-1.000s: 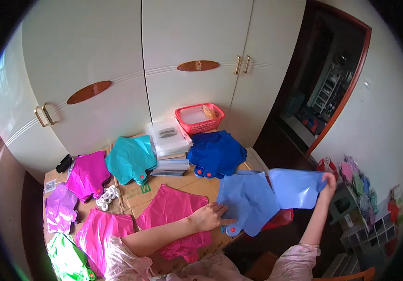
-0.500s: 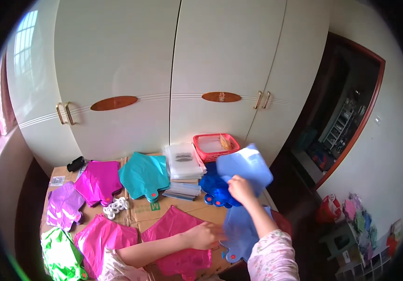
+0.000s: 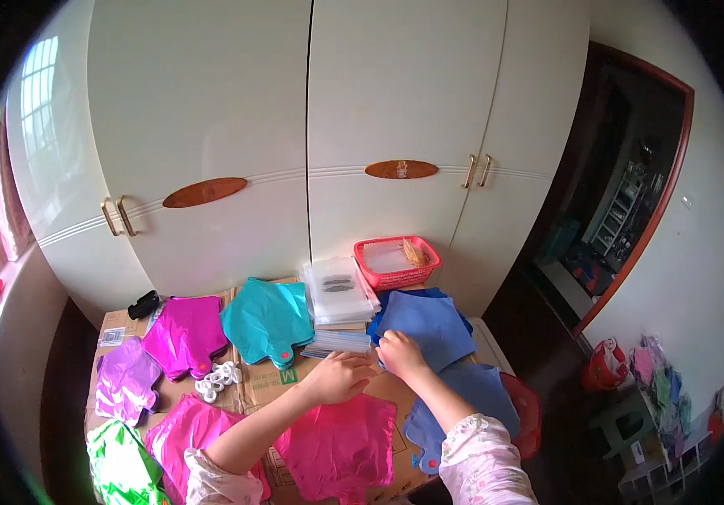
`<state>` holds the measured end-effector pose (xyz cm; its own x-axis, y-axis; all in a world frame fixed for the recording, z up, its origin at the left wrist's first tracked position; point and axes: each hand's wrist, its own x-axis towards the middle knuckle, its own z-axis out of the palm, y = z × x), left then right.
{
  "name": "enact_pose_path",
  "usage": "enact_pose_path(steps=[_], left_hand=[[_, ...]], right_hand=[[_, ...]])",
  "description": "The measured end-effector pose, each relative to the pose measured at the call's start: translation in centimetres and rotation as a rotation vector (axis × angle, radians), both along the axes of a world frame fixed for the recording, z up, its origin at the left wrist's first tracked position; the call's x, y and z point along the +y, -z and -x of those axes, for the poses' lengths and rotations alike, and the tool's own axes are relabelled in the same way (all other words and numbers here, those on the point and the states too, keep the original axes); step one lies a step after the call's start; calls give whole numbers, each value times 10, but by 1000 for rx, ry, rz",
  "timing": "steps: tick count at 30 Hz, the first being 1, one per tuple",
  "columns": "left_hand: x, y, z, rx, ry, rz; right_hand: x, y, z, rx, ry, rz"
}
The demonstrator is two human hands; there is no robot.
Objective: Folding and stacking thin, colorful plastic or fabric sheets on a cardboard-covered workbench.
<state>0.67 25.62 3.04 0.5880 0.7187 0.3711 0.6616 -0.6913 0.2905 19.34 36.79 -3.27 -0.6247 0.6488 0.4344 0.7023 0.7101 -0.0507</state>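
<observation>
The right hand rests on the near left edge of a blue foil balloon that lies flat on top of a darker blue stack, fingers curled down onto the foil; whether they pinch the edge or only press it cannot be told. The left hand lies just beside it, palm down with the fingers loosely spread, on the cardboard-covered table, at the top edge of a magenta foil balloon and holding nothing. Another stack of blue foil balloons lies under the right forearm, at the table's right end.

Farther along the table lie a teal foil balloon, a pink-purple one, a lilac one, a second magenta one and a green one at the near left corner. A cluster of small white rings sits between them. A pile of clear plastic bags stands behind the hands, next to a red plastic basket. The table stands against a white wardrobe with oval wooden plaques and brass handles; a dark wooden doorway opens on the right.

Half a second ago the right hand held the blue balloon up in the air above the stack; now the balloon lies flat on it, and the left hand has moved little.
</observation>
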Motion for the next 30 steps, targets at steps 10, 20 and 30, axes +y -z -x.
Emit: enact_pose_path(steps=[10,20,30], left_hand=[[41,8,-8,94,-229,-26],[79,40,-36,240,-330,2],[77,46,-65,376,-207,-36]], right_hand=[[16,-5,-14,409,141,358],[19,-19,-14,638,327,839],[69,4,-80,1411,174,1307]])
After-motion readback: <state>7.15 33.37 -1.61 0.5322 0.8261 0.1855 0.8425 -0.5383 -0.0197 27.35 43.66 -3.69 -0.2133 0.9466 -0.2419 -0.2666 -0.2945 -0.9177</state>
